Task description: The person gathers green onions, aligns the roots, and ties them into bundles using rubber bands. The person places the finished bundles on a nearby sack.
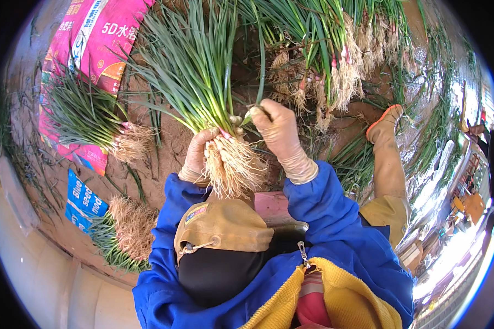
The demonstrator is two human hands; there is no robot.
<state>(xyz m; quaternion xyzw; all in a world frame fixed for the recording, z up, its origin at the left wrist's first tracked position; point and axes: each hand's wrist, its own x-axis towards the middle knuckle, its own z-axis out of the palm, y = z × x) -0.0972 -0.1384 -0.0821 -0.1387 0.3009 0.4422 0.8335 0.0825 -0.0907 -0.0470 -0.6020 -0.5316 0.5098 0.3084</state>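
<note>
My left hand (pixel 198 154), in a thin soiled glove, is closed round the base of a bunch of green onions (pixel 214 94). The leaves point away from me and the pale roots (pixel 232 164) hang towards my lap. Just right of the bunch, my right hand (pixel 276 131), gloved too, pinches a long green leaf (pixel 262 61) between thumb and fingers. Whether that leaf is still joined to the bunch I cannot tell.
Several unbundled green onions (pixel 341 53) lie at the upper right. One bunch (pixel 90 115) rests on a pink printed sack (pixel 94 53) at left, with another root bunch (pixel 133 230) below. Loose leaves (pixel 358 160) litter the muddy ground near my booted leg (pixel 389 164).
</note>
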